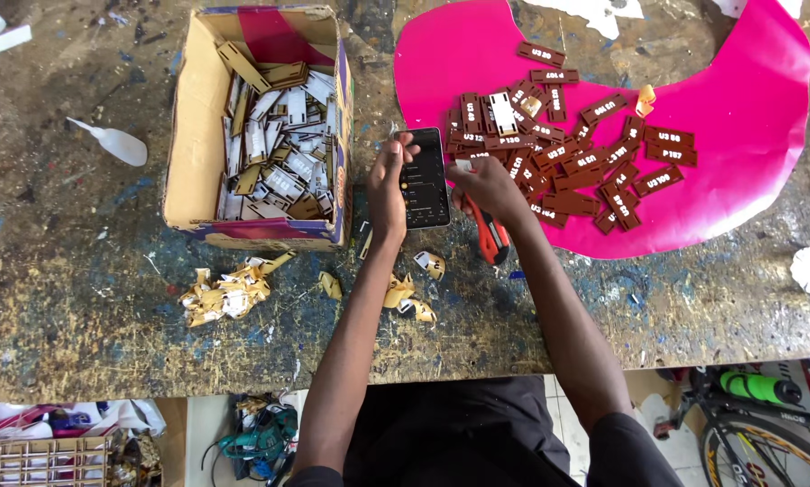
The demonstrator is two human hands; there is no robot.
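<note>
Glossy black phone [425, 177] gripped in left hand [387, 180], right hand [490, 185] closed around red-handled knife [493, 239] (blade hidden), brown rectangular tags [567, 144] on pink sheet [747, 108] right.

**Around the cardboard box**

You see an open brown cardboard box [193, 135] of pale and tan cut pieces on the paint-stained workbench [80, 298]. Just below the box lie crumpled yellow paper scraps [229, 293]. Left of it rests a white plastic spoon [116, 142]. Well right, a pink sheet [747, 108] carries brown engraved tags [594, 162].
</note>
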